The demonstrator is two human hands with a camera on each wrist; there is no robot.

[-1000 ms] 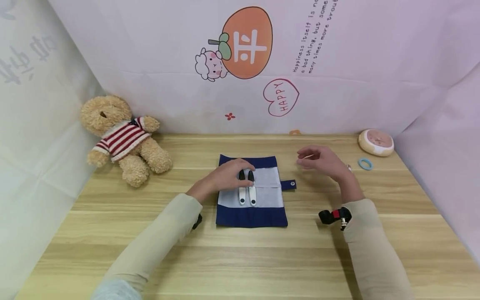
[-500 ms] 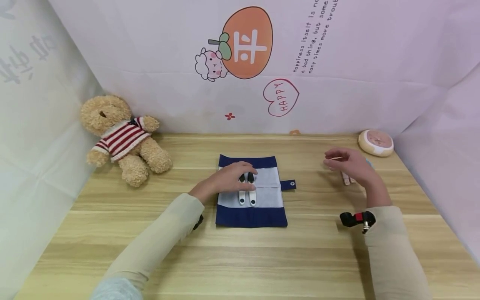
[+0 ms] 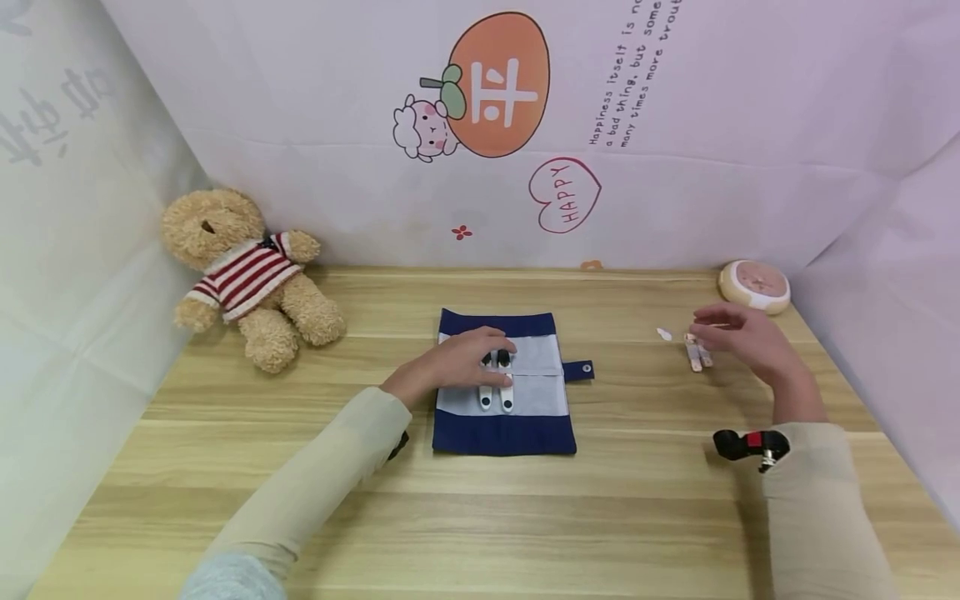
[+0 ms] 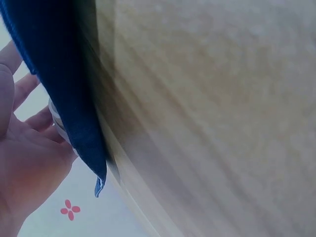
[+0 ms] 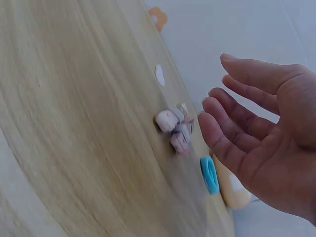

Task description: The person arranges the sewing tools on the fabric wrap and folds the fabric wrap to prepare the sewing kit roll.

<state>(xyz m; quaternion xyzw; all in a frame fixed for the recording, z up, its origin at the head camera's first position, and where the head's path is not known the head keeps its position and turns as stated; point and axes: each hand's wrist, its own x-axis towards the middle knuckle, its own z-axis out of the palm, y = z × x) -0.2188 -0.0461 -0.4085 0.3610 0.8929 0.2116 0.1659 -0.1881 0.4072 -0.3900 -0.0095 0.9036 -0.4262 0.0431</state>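
My left hand is over an unfolded navy-and-white fabric pouch, its fingers loosely bent above two slender white tools with black ends. They lie side by side on the pouch's pale lining, partly hidden by the fingers. In the left wrist view, the pouch's blue edge covers part of that hand. My right hand, fingers apart and slightly bent, holds nothing. It hovers close by a small pinkish-white jointed object on the table. A white leaf-shaped piece lies left of it.
A light blue ring lies near the right hand, hidden in the head view. Behind is a rounded cream case. A teddy bear in a striped shirt leans at the back left. White printed sheets wall the wooden table.
My right hand has moved right, away from the pouch, uncovering the pinkish-white object and white piece and covering the blue ring. The left hand has barely shifted over the tools.
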